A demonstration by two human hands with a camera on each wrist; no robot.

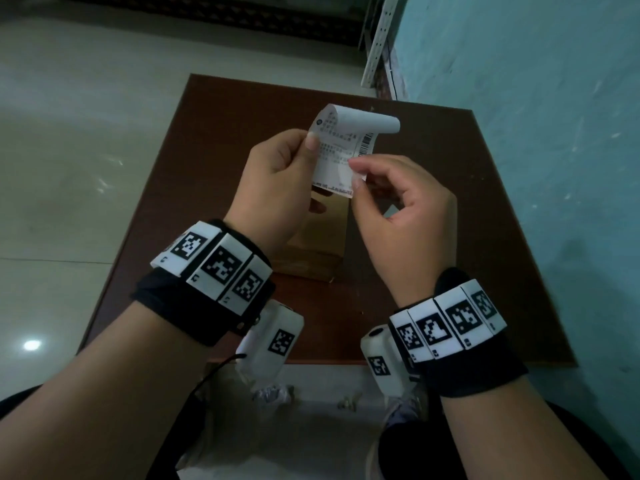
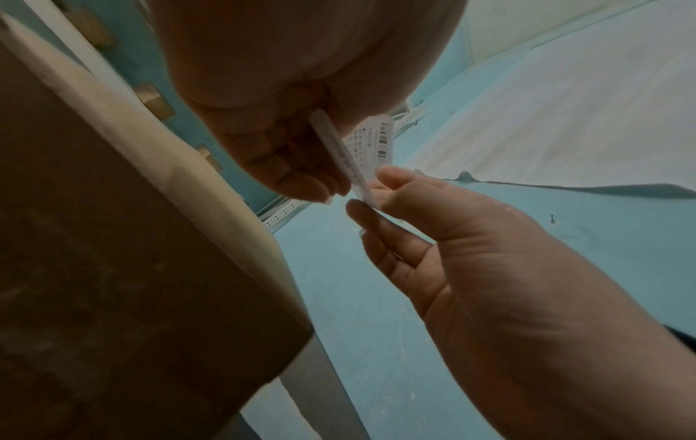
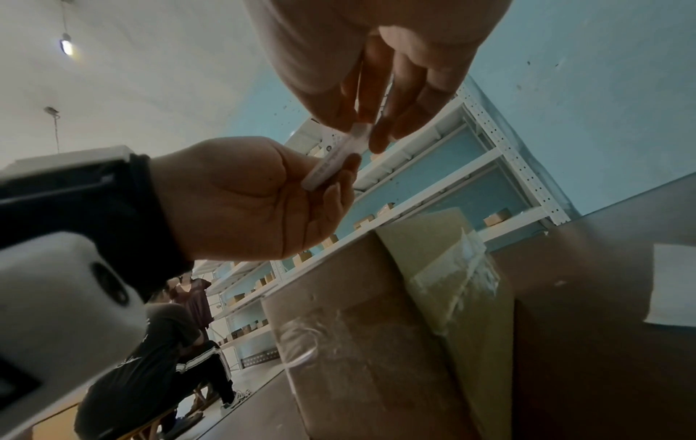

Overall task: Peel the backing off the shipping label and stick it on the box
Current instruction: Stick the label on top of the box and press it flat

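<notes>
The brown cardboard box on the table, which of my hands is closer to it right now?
Left, narrowly. The left hand hangs directly above the brown cardboard box, gripping the white printed shipping label. The right hand pinches the label's near corner, offset past the box's right edge.

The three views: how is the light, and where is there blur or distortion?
Head view: dim, edges bent by the wide lens, a lamp glare on the floor, the label fairly sharp. Left wrist view: dark, the box smeared. Right wrist view: brighter, the ceiling lamp glows, lines of the shelves lean.
</notes>
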